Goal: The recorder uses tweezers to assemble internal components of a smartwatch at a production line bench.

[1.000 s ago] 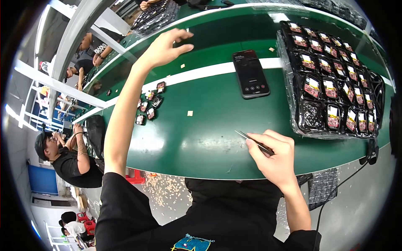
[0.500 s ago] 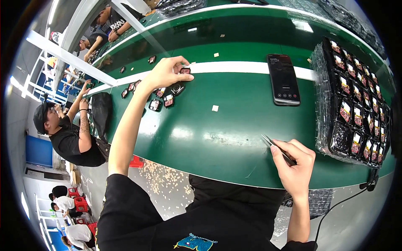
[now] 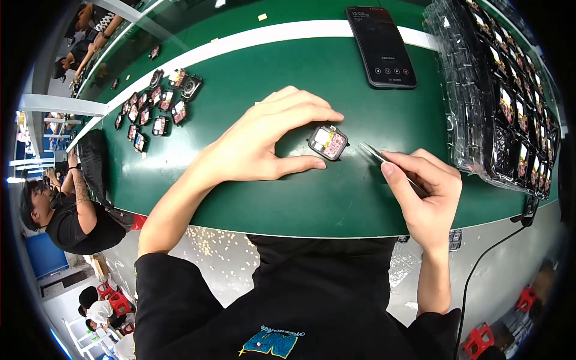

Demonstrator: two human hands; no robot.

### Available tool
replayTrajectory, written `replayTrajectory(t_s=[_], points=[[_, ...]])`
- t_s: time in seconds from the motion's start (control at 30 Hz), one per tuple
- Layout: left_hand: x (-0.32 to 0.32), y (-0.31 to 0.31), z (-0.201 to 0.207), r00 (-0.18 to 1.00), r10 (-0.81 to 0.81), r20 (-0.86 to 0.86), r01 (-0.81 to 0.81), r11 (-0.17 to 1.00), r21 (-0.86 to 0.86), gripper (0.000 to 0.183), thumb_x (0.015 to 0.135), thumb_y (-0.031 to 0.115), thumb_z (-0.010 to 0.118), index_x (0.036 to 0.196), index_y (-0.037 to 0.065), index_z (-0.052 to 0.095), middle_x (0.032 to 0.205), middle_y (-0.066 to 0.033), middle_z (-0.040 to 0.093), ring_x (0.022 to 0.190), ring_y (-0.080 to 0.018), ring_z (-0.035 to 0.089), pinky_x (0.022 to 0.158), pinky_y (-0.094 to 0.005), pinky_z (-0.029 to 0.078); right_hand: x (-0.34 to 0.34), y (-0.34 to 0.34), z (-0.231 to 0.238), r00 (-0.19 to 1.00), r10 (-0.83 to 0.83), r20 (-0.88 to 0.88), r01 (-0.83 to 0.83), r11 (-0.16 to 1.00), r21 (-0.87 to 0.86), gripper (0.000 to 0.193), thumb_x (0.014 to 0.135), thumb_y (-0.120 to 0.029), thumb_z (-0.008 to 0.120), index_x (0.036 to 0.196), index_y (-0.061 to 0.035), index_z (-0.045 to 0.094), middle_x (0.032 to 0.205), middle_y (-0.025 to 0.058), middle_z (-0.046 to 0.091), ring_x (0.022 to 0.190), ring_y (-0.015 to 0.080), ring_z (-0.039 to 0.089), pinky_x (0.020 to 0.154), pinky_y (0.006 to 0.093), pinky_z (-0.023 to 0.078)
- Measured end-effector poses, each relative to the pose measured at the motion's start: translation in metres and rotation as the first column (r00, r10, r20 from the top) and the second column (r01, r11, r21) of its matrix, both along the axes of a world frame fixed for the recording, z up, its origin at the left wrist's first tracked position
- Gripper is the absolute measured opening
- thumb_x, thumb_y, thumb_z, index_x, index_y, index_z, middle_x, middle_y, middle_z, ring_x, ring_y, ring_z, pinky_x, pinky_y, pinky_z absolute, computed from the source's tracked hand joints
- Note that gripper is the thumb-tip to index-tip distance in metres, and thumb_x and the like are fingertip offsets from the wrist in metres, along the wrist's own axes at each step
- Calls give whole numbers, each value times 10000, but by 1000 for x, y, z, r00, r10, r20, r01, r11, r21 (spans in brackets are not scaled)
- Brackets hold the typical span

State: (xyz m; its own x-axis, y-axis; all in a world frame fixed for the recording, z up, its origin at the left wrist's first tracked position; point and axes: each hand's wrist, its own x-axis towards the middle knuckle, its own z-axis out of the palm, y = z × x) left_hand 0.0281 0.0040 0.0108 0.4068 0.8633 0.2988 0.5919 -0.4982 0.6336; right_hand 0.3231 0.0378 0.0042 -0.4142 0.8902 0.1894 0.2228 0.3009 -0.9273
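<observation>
In the middle of the green table lies a small black watch case, open side up, with a pinkish-red circuit board, a white part and a yellow strip inside. My left hand is open beside it. Thumb and fingers spread around its left side, and the case appears apart from the fingertips. My right hand holds metal tweezers, their tips pointing at the case's right side from a short distance. To the left lies a loose group of similar watch cases, some showing boards and some turned over.
A black phone lies at the back. On the right stands a stack of clear and black plastic trays holding watch cases. A white strip crosses the table. A co-worker sits at the left; a cable hangs at the right.
My left hand has come from the group of cases to the middle, where one watch case now lies. The tweezers have moved up toward it. The head view has shifted.
</observation>
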Motion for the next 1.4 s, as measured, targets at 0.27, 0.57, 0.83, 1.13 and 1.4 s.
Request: replayTrajectory(t_s=[0.27,0.57,0.83,1.13,1.4], points=[[-3,-2,-5,997,-22,-78,20,999,-37,586,731,205,979,1259,67,767,1203,-65,666,1134,-278,638,1026,-410,480,-2,5,-1,999,34,37,-32,999,-37,129,941,-14,841,1062,28,850,744,-1,677,618,18,511,543,221,331],[0,-10,-2,1000,20,-21,-22,998,-61,570,699,239,1000,1208,85,793,1108,-35,735,950,-214,616,860,-339,457,-13,13,11,982,187,2,-184,971,-150,136,965,68,771,1089,72,827,825,3,675,717,35,575,630,195,403],[0,-7,-8,999,42,-14,-43,996,-82,581,659,304,1030,1152,74,828,913,-6,734,772,-148,574,738,-305,394,-24,8,1,969,194,152,-202,978,42,116,923,92,776,1024,64,825,747,0,625,617,23,507,550,212,329],[-1,-6,-9,998,45,-31,-48,996,-72,599,653,327,1028,1157,68,834,879,-6,729,743,-127,572,710,-300,363,-28,7,-1,969,155,190,-179,978,111,131,907,78,796,1023,37,840,719,-15,608,594,22,474,537,221,303],[-1,-5,-6,997,48,-52,-52,996,-74,627,628,328,1031,1166,71,835,866,-2,720,706,-123,512,712,-298,350,-27,8,-3,975,153,162,-174,977,121,141,903,80,801,1030,37,842,717,-9,617,585,21,474,529,225,300]])
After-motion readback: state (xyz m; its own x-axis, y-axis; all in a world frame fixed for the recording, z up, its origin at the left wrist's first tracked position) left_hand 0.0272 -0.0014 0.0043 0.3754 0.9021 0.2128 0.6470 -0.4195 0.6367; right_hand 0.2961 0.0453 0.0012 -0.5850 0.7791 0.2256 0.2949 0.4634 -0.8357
